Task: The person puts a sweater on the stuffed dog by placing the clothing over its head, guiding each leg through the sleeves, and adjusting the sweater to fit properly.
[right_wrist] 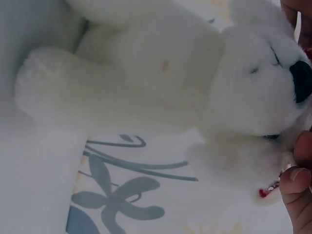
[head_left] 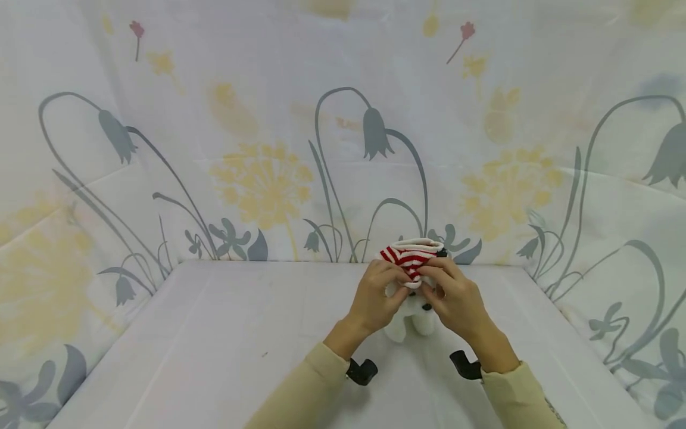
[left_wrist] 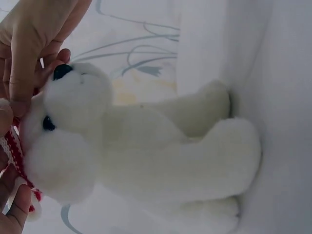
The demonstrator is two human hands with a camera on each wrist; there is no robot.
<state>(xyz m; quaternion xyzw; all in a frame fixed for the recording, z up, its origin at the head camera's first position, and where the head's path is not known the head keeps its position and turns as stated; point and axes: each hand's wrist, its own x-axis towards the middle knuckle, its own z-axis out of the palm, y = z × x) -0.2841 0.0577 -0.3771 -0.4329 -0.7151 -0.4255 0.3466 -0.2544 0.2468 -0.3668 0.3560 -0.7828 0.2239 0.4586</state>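
A white stuffed animal (head_left: pixel 411 308) with black eyes and a black nose stands at the back right half of the table, facing me. At the top of its head is a red and white striped knitted hat (head_left: pixel 409 260) with a white rim. My left hand (head_left: pixel 377 296) pinches the hat's edge on one side, thumb below and fingers on the stripes. On the other side my right hand (head_left: pixel 455 298) pinches the same edge. Fluffy legs of the stuffed animal (left_wrist: pixel 214 161) show on the table in the left wrist view. Hands and hat cover the top of its head.
The white tabletop (head_left: pixel 214 345) spreads out to the left and in front. Behind it hangs a pale cloth (head_left: pixel 300 77) printed with grey and yellow flowers, close behind the stuffed animal. A black wrist-worn piece (head_left: pixel 363 372) sticks out by the left sleeve, another (head_left: pixel 465 364) by the right.
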